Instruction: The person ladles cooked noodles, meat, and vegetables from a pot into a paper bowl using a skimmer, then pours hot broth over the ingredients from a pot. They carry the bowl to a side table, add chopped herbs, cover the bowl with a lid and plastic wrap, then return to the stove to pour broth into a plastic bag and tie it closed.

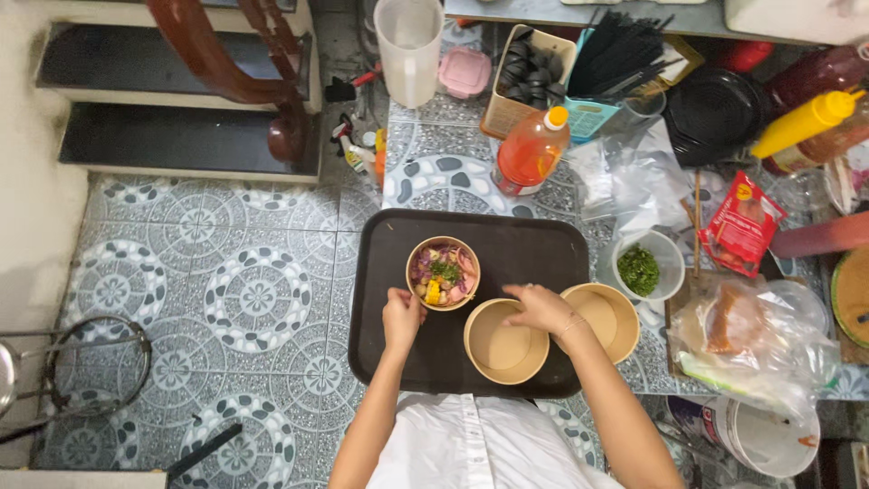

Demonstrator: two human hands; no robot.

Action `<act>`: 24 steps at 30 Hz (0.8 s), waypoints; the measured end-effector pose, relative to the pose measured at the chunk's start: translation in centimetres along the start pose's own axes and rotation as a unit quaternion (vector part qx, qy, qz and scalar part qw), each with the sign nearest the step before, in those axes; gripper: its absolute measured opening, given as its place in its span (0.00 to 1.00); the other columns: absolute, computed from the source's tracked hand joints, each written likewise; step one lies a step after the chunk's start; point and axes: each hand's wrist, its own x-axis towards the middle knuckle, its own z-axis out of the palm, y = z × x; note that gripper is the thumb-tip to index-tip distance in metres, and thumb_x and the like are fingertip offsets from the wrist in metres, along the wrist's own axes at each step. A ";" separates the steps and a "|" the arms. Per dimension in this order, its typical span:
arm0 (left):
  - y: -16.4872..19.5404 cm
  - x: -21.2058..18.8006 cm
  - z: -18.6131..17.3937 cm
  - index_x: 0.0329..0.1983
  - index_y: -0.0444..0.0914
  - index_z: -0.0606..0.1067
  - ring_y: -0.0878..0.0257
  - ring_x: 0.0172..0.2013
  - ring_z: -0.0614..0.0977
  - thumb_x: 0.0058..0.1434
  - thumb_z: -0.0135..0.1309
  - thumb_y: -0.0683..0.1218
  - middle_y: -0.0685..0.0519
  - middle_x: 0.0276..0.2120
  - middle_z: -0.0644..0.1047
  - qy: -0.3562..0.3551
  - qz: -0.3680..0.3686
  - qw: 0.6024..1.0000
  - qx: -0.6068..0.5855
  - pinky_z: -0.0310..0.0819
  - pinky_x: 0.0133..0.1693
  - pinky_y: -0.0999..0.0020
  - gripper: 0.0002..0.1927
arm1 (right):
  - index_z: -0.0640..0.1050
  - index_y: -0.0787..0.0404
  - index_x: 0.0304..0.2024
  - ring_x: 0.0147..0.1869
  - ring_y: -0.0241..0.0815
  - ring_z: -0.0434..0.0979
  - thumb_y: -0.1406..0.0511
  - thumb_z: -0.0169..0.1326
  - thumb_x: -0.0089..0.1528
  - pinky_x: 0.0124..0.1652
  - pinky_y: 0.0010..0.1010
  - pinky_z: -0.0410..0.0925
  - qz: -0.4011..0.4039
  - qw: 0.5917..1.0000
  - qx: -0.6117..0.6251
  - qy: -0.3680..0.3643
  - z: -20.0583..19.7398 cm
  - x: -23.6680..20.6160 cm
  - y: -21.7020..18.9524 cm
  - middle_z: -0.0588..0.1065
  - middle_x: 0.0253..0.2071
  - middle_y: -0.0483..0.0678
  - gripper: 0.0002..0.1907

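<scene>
A black tray (507,237) lies on a tiled counter. On it stands a paper bowl (443,273) filled with mixed food: purple slices, green herbs, a yellow piece. My left hand (401,317) touches that bowl's near-left rim. An empty paper bowl (503,349) sits on the tray's near right part. My right hand (541,308) rests fingers-down on its far rim. A second empty paper bowl (608,319) stands at the tray's right edge, just behind my right wrist.
A plastic cup of chopped green herbs (642,269) stands right of the tray. Behind the tray are an orange sauce bottle (531,151), a white jug (409,50), a box of black lids (528,77), black chopsticks (615,50). Plastic bags (747,340) and a yellow squeeze bottle (804,122) crowd the right.
</scene>
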 end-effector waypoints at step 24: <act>1.7 -5.4 10.1 0.60 0.34 0.66 0.57 0.25 0.85 0.61 0.45 0.40 0.45 0.37 0.81 -0.193 -0.065 0.969 -0.140 0.84 0.24 0.63 0.23 | 0.85 0.64 0.41 0.31 0.34 0.80 0.63 0.63 0.61 0.33 0.27 0.71 0.129 0.880 0.299 0.347 4.5 -9.4 15.8 0.83 0.29 0.48 0.12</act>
